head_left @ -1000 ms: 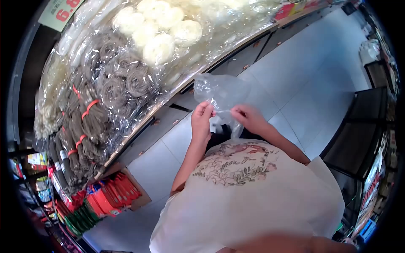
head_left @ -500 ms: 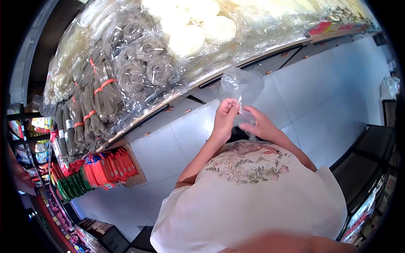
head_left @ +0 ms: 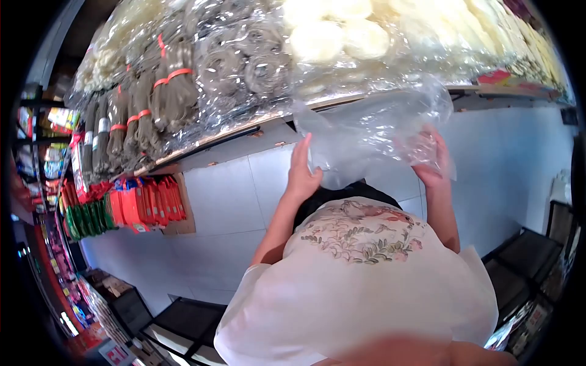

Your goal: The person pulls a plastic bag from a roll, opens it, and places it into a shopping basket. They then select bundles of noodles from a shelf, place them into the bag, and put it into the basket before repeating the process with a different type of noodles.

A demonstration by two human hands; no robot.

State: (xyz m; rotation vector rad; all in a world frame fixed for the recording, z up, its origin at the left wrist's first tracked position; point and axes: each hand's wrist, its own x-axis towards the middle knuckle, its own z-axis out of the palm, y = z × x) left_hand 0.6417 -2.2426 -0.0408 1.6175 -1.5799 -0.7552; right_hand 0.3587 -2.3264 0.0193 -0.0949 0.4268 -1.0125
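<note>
A clear plastic bag (head_left: 360, 143) is stretched wide between my two hands, in front of the embroidered white shirt. My left hand (head_left: 303, 174) grips the bag's left edge, its fingers pointing up and the thumb against the film. At the other end, my right hand (head_left: 433, 163) holds the right side, with its fingers partly seen through the crinkled plastic. The bag's far edge overlaps the front of the display counter.
Beyond the bag, the counter holds wrapped grey noodle bundles (head_left: 177, 79) with red ties, coiled noodles (head_left: 265, 70) and pale round cakes (head_left: 316, 41). Red packets (head_left: 149, 204) and green packets (head_left: 91, 216) stand at lower left. Dark shelving (head_left: 528, 259) stands at right.
My hands have moved apart, left hand leftward and right hand rightward. The bag, bunched between them before, is now spread wide. The view has shifted, moving the counter rightward and up.
</note>
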